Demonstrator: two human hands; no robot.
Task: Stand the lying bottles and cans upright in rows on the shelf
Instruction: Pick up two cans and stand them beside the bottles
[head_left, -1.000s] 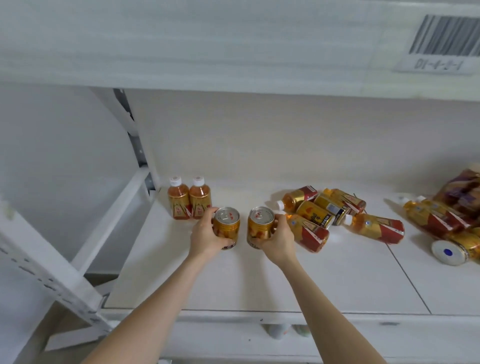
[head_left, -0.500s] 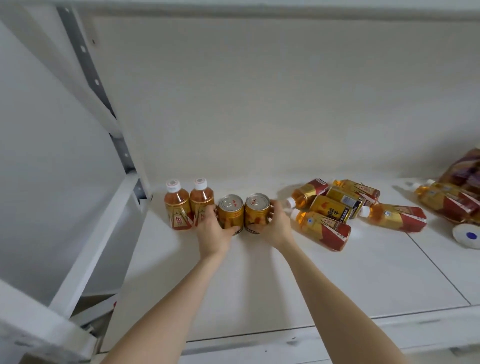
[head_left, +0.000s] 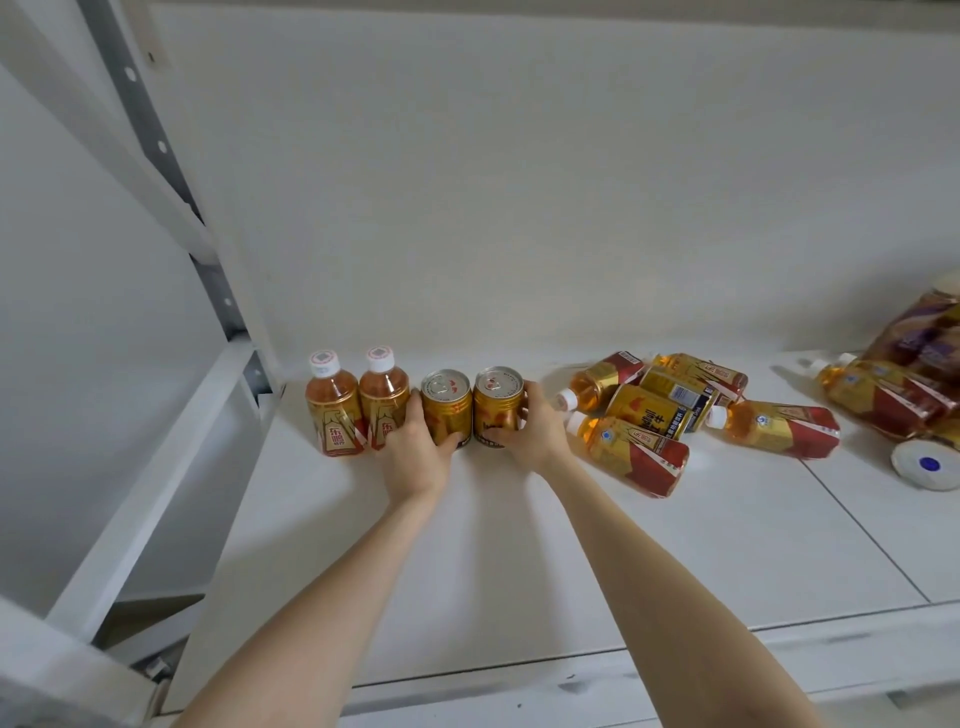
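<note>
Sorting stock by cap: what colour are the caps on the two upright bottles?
White, on both upright bottles, seen clearly in the head view.

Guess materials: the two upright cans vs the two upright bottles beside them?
Cans: likely aluminium, glossy gold print, bare silver pull-tab lids. Bottles: seemingly clear plastic, amber liquid showing through, matte white screw caps, shiny gold labels.

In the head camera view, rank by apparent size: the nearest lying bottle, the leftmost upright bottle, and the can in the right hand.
1. Nearest lying bottle
2. Leftmost upright bottle
3. Can held by the right hand

The lying bottle sits nearer the camera, so its lead is unsure.
</note>
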